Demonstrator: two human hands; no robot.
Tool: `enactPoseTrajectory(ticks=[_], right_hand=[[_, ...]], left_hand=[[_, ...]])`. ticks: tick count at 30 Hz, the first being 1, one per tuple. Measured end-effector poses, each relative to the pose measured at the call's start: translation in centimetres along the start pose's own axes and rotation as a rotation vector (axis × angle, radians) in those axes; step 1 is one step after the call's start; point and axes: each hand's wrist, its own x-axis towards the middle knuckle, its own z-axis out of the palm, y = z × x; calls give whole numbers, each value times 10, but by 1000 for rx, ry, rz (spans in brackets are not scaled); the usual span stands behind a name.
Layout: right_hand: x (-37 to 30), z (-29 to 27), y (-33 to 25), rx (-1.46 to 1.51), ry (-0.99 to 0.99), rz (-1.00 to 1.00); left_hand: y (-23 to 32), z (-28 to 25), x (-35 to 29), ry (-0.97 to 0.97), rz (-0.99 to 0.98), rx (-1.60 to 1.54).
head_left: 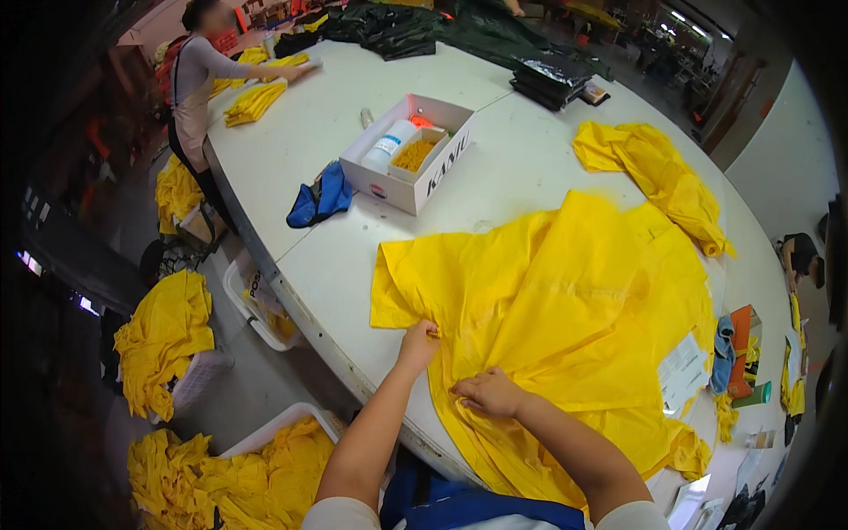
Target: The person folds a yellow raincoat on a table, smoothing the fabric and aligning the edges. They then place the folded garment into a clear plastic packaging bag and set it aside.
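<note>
A large yellow garment (556, 300) of thin, slightly shiny fabric lies spread and creased over the white table in front of me. A straight-edged part of it, perhaps a sleeve, reaches out at its left. My left hand (418, 344) is closed on the garment's left edge, thumb and fingers pinched together. A little nearer and to the right, my right hand (488, 392) grips a gathered fold of the same fabric, and creases run out from it. The garment's near edge hangs toward my body.
On the white table (309, 97) stand an open white box (406, 163) with small supplies, a blue cloth item (320, 196), another crumpled yellow garment (658, 163) and black packages (552, 81). Baskets of yellow garments (168, 336) line the floor at left. A co-worker (196, 79) handles yellow pieces at far left.
</note>
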Motion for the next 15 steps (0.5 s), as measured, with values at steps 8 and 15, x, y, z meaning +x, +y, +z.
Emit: enactPoseTrajectory(ticks=[8, 15], right_hand=[[-5, 7, 3, 194, -18, 109], [-44, -1, -9, 564, 347, 37]], left_hand=[[24, -30, -10, -41, 31, 172], [121, -76, -43, 37, 698, 187]])
